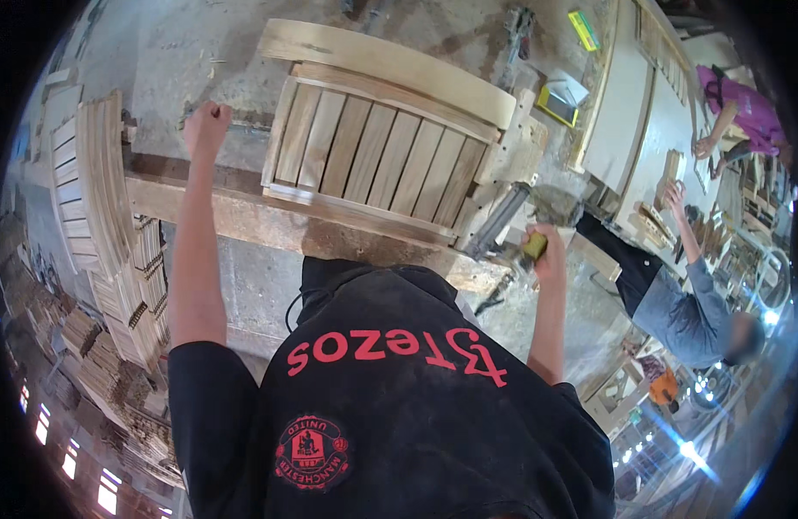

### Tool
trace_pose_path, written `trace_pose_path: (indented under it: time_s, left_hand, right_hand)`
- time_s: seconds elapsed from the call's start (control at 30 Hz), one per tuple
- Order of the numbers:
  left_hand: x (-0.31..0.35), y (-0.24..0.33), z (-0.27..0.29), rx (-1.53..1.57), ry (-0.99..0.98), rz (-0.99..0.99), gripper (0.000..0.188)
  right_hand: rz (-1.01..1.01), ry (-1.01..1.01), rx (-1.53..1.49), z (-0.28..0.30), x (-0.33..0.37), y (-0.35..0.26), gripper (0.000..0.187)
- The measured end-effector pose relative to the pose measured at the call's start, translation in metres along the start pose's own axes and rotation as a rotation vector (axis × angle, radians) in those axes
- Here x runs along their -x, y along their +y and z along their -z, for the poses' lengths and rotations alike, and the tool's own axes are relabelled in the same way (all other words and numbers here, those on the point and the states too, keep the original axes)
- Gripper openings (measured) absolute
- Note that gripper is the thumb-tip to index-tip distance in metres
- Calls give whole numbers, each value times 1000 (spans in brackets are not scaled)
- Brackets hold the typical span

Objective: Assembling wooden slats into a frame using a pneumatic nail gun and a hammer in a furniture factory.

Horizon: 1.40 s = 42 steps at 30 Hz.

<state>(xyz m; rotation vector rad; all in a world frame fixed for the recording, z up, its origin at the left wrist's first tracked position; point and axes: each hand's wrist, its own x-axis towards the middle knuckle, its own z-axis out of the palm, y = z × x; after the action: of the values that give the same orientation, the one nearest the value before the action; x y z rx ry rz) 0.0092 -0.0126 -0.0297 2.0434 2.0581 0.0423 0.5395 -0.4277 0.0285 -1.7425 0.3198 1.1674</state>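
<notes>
In front of me a slatted wooden panel [369, 157] lies flat on the workbench [235, 206], a curved pale board [390, 71] along its far edge. To the left of the panel, and apart from it, my left hand [207, 131] is closed in a fist; what it holds, if anything, is too small to make out. My right hand [550, 249] is closed around a short yellow, handle-like piece [535, 246] near the panel's near right corner. Between that hand and the panel sits a dark metal bar [500, 221], angled across the bench end.
Slatted wooden pieces [101, 182] stand stacked at left, with more timber below. Hand tools [520, 35] and a yellow-edged box [559, 105] lie at the far right. A co-worker in grey [676, 303] and one in purple [749, 108] work at a long table [619, 112].
</notes>
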Motion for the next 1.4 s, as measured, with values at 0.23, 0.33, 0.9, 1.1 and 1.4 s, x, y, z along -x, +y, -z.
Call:
trace_pose_path:
  time_s: [0.23, 0.33, 0.9, 1.1, 1.4]
  left_hand:
    - [-6, -27, -6, -23, -26, -133, 33]
    - [-1, -22, -8, -18, -61, -99, 34]
    - [-10, -26, -5, -22, -152, -142, 34]
    - [-7, -23, -1, 76, -217, -116, 46]
    - [1, -20, 7, 316, -190, -79, 64]
  right_hand:
    - [18, -164, 42, -109, 20, -33, 18]
    - [59, -94, 173, -135, 17, -33, 21]
    - [131, -20, 390, -161, 7, -23, 17]
    - [168, -89, 381, -185, 22, -27, 17]
    - [159, -187, 506, -225, 14, -19, 18]
